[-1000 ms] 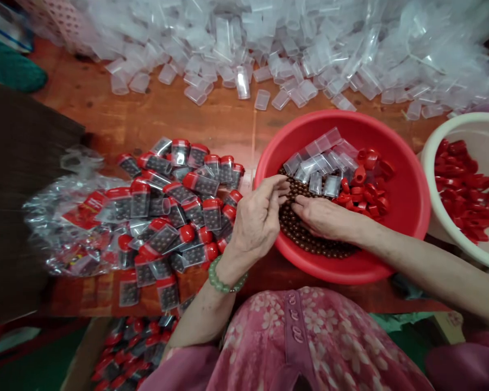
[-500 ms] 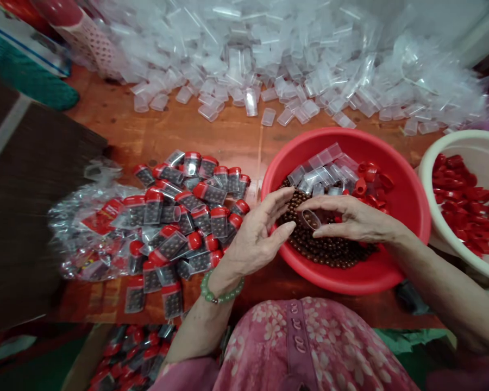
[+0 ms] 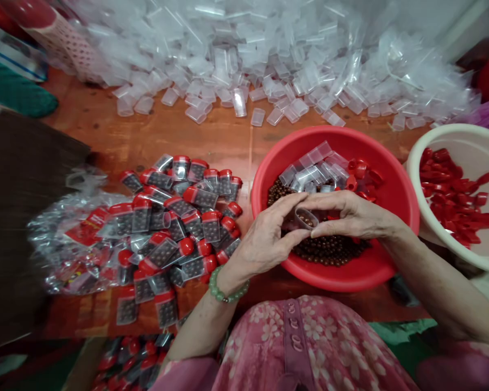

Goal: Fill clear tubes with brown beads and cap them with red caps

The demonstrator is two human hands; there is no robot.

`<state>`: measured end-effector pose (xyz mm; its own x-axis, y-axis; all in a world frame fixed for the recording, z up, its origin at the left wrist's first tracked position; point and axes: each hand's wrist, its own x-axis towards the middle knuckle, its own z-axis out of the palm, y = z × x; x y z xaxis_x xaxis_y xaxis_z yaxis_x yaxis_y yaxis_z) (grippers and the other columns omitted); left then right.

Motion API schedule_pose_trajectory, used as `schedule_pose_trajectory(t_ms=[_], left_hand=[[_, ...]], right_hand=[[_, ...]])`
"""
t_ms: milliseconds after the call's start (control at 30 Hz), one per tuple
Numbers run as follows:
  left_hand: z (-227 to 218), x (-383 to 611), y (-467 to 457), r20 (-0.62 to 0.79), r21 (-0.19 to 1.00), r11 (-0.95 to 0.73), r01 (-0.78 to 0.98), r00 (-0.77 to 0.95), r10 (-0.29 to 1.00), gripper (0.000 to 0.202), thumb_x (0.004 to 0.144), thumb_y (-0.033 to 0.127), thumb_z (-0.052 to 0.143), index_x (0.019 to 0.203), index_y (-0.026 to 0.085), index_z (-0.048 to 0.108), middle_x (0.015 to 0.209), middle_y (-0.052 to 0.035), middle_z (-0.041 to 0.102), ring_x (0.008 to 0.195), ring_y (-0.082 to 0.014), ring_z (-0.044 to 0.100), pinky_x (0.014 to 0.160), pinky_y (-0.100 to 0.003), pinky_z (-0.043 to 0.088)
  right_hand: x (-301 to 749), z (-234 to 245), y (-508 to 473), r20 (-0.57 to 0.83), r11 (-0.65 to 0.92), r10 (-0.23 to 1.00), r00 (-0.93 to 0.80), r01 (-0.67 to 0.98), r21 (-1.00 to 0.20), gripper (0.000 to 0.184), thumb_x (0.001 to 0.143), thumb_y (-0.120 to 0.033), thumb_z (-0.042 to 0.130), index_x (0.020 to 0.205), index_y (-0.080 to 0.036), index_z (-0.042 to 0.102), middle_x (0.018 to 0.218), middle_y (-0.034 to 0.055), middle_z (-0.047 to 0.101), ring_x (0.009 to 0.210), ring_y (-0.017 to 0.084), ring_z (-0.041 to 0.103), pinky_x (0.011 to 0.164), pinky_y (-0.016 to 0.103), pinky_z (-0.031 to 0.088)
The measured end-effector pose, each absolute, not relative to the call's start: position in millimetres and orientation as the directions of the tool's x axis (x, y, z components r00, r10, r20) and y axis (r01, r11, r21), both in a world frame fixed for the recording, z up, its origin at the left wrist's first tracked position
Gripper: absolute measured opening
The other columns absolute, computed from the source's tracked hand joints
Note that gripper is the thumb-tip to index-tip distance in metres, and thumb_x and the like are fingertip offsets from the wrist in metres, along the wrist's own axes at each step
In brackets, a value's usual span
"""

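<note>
My left hand (image 3: 264, 239) and my right hand (image 3: 350, 214) meet above a red plastic basin (image 3: 391, 244). Between their fingers is a small clear plastic vial (image 3: 307, 218) with brown beads inside, its open end tilted up. Both hands grip it, and their fingers hide part of it. Below them lies a layer of round brown beads (image 3: 330, 251). Clear vials (image 3: 309, 176) and red caps (image 3: 361, 169) lie in the same basin, just beyond my fingers. A green bead bracelet (image 3: 224, 289) circles my left wrist.
A heap of capped, bead-filled vials (image 3: 175, 228) lies left of the basin on the orange wooden table (image 3: 228, 136). Beyond it is a large pile of clear vials (image 3: 228, 60). To the right, a cream basin (image 3: 415, 184) holds red caps.
The vial has risen from the beads and now holds some. My left hand has closed on it beside my right hand. The view has shifted slightly.
</note>
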<state>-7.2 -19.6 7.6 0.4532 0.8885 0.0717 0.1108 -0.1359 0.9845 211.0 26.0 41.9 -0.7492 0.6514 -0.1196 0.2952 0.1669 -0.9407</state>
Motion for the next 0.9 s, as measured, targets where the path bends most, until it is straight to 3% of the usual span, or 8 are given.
schedule_pose_trajectory(t_ms=[100,233,400,500,600,767,900], left_hand=[[9,-3,-17,0.076,0.987,-0.128,0.095,0.425,0.902,0.052,0.09,0.022,0.07,0.141,0.02,0.059,0.145,-0.0129,0.063,0.134,-0.0277,0.061,0.119,-0.05,0.046],[10,0,-16,-0.014,0.999,0.029,-0.039,0.343,0.939,0.046,0.09,0.029,0.071,0.134,0.02,0.062,0.128,-0.0105,0.074,0.119,-0.024,0.071,0.108,-0.042,0.056],[9,1,-15,-0.07,0.976,0.131,-0.176,0.316,0.946,0.051,0.087,0.026,0.073,0.134,0.018,0.056,0.116,-0.0098,0.077,0.108,-0.0214,0.074,0.099,-0.039,0.06],[8,-1,-13,-0.07,0.971,0.139,-0.194,0.325,0.943,0.046,0.083,0.022,0.074,0.127,0.018,0.06,0.115,-0.0091,0.076,0.108,-0.0204,0.074,0.101,-0.038,0.059],[8,-3,-11,-0.092,0.958,0.175,-0.226,0.339,0.936,0.043,0.081,0.019,0.075,0.122,0.018,0.062,0.117,-0.0093,0.076,0.107,-0.0194,0.074,0.102,-0.037,0.058],[10,-2,-8,-0.089,0.946,0.189,-0.262,0.349,0.933,0.04,0.082,0.018,0.073,0.121,0.017,0.062,0.112,-0.0093,0.076,0.104,-0.0193,0.074,0.102,-0.037,0.056],[13,-1,-5,-0.084,0.954,0.181,-0.24,0.364,0.928,0.034,0.084,0.017,0.069,0.118,0.016,0.064,0.111,-0.009,0.076,0.105,-0.0196,0.073,0.103,-0.037,0.056]], right_hand=[[211,43,25,-0.069,0.19,0.68,-0.73,0.265,-0.945,0.034,0.093,-0.046,0.067,0.114,-0.021,0.077,0.115,0.0056,0.075,0.111,0.02,0.068,0.101,0.037,0.052],[219,46,23,-0.054,0.273,0.732,-0.679,0.365,-0.89,0.028,0.095,-0.044,0.065,0.099,-0.019,0.078,0.099,0.0056,0.075,0.093,0.018,0.069,0.089,0.033,0.054],[217,30,15,-0.273,0.399,0.655,-0.705,0.629,-0.667,0.019,0.098,-0.026,0.058,0.103,-0.017,0.074,0.097,0.0074,0.076,0.089,0.019,0.07,0.083,0.033,0.053],[203,12,6,-0.39,0.489,0.561,-0.73,0.672,-0.556,0.014,0.092,-0.019,0.063,0.101,-0.015,0.073,0.101,0.0107,0.076,0.093,0.021,0.07,0.084,0.033,0.053],[190,-1,-3,-0.468,0.531,0.513,-0.72,0.694,-0.486,0.016,0.09,-0.009,0.058,0.095,-0.013,0.072,0.095,0.012,0.077,0.082,0.02,0.07,0.075,0.031,0.053],[189,3,1,-0.48,0.547,0.502,-0.719,0.694,-0.468,0.023,0.091,-0.005,0.051,0.089,-0.014,0.071,0.092,0.0117,0.077,0.08,0.019,0.07,0.074,0.03,0.052],[208,22,18,-0.335,0.428,0.662,-0.671,0.705,-0.565,0.015,0.095,-0.017,0.056,0.096,-0.017,0.071,0.092,0.007,0.077,0.083,0.019,0.071,0.077,0.031,0.053]])
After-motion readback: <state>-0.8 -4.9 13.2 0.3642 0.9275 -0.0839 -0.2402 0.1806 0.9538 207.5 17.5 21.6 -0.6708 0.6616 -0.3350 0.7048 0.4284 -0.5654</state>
